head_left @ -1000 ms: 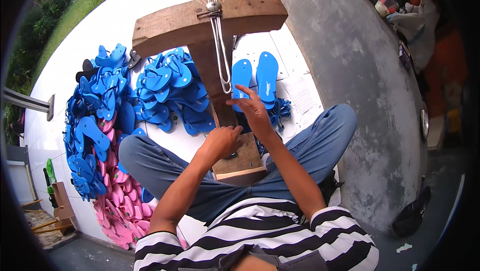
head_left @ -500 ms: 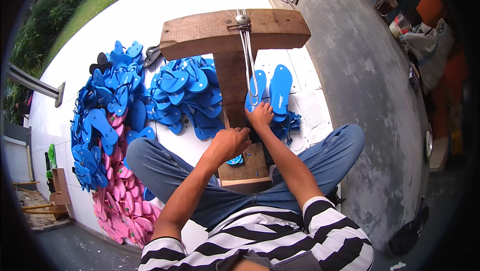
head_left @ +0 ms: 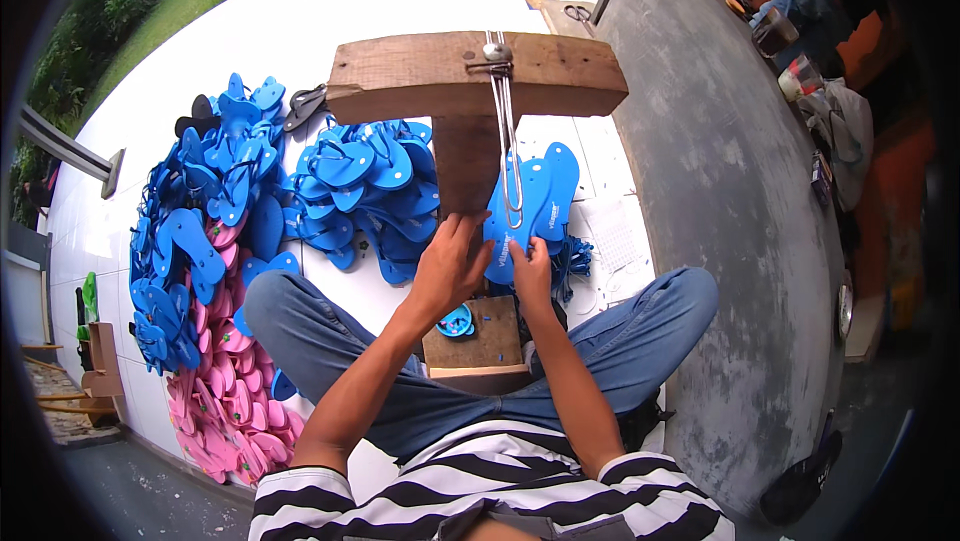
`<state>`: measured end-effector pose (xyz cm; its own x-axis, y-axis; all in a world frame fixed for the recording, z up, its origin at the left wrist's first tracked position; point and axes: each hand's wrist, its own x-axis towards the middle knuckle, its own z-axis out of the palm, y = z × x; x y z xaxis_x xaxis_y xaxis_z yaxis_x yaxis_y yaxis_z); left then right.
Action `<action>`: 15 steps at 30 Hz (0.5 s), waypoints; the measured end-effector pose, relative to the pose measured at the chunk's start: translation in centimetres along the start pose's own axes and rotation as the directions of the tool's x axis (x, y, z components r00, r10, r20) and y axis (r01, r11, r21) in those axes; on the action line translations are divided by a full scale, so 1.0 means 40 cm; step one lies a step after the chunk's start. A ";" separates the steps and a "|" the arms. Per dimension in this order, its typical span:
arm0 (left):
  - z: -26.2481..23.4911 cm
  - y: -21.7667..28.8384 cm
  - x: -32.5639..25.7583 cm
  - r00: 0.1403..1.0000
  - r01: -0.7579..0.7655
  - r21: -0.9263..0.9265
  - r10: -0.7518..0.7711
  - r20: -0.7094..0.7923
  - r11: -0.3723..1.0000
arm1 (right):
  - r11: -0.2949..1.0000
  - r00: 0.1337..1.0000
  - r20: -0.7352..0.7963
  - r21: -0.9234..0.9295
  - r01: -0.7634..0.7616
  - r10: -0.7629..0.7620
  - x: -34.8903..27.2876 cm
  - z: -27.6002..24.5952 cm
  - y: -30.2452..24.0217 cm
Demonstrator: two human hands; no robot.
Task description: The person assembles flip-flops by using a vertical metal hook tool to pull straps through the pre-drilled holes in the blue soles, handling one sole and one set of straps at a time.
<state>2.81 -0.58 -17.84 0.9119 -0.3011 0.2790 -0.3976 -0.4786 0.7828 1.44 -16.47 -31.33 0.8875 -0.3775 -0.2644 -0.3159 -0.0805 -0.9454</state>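
My right hand (head_left: 533, 267) pinches the near end of a blue flip-flop sole (head_left: 510, 238), which has small pale dots and overlaps a second blue sole (head_left: 561, 181). Both lie right of a T-shaped wooden stand (head_left: 470, 166). A long bent metal rod (head_left: 507, 146) hangs from the stand's crossbar over the nearer sole. Beside the post's foot is my left hand (head_left: 447, 266), its fingers loosely stretched toward the post and the sole's left edge, with nothing visible in them. Below it, a small blue dish (head_left: 456, 320) of small pieces sits on the stand's wooden base (head_left: 485, 341).
Left lie heaps of blue flip-flops (head_left: 345, 166) and pink flip-flops (head_left: 235, 381), with a dark pair (head_left: 305, 106) behind. Blue straps (head_left: 574, 259) are bundled by my right knee. Scissors (head_left: 578, 13) lie far off. Another person (head_left: 810, 6) is at the upper right.
The right hand has come nearer, bringing the left sole toward me. The two soles now overlap. My left hand has moved up from the base toward the post, uncovering the dish.
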 end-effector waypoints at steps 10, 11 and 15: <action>-0.031 0.049 -0.020 0.999 -0.046 -0.428 0.040 -0.023 0.903 | 0.911 0.860 0.413 -0.141 0.387 -0.302 -0.252 -0.155 -0.148; -0.044 0.051 -0.025 0.994 -0.105 -0.375 0.097 -0.040 0.921 | 0.884 0.836 0.450 -0.183 0.430 -0.313 -0.258 -0.163 -0.167; -0.060 0.062 -0.046 0.939 -0.343 -0.346 0.318 -0.127 0.874 | 0.833 0.812 0.211 0.016 0.553 -0.544 -0.272 -0.156 -0.302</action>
<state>0.41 0.76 -15.07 0.7431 -0.3305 0.5819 -0.6245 -0.0298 0.7805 -6.48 -17.15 -15.85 0.9635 -0.0681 0.2588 0.2332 -0.2611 -0.9367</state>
